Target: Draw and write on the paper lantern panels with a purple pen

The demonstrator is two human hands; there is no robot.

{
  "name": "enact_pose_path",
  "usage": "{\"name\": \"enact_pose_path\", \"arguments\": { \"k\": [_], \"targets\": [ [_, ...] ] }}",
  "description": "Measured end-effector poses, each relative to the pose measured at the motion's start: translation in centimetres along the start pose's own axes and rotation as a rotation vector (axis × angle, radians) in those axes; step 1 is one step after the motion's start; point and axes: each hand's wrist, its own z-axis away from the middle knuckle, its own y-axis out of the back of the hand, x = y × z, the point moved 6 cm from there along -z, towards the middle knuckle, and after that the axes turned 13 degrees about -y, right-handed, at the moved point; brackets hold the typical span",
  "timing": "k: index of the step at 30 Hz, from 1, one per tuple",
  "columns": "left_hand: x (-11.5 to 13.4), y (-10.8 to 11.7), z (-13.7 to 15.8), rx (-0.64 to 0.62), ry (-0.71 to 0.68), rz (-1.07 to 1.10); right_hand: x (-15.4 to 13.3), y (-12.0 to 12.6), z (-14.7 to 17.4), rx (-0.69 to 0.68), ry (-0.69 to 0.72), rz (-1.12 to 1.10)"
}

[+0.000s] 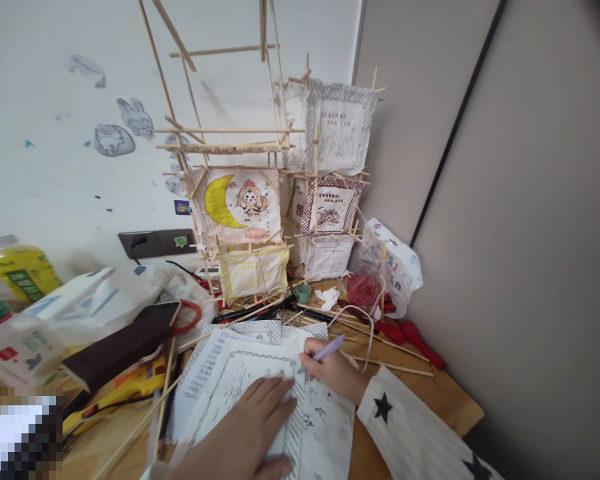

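A sheet of paper (215, 407) with a wavy drawn border, small marks and diagonal hatching on its right side lies on top of other papers. My left hand (253, 427) rests flat on it, fingers stretched out. In my right hand (333, 373) is a light purple pen (329, 348), gripped near its lower end. The pen's tip is by the upper right corner of the drawn border, partly hidden by the fingers. Under the sheet are a page of written text (205, 367) and another drawn-on paper (330, 420) to the right.
Behind the papers stand stick frames with a moon-picture panel (243, 207) and patterned panels (333, 207). At left lie a yellow glue gun (130, 387), a dark box (120, 347) and orange-handled scissors (187, 317). Loose sticks (400, 367) and a red balloon (415, 337) lie right.
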Motion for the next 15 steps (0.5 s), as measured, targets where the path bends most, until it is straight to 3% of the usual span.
{"name": "enact_pose_path", "arguments": {
  "k": [15],
  "targets": [
    [0.01, 0.01, -0.01, -0.021, -0.002, 0.001, 0.46, -0.14, -0.13, -0.01, -0.031, 0.033]
  ]
}}
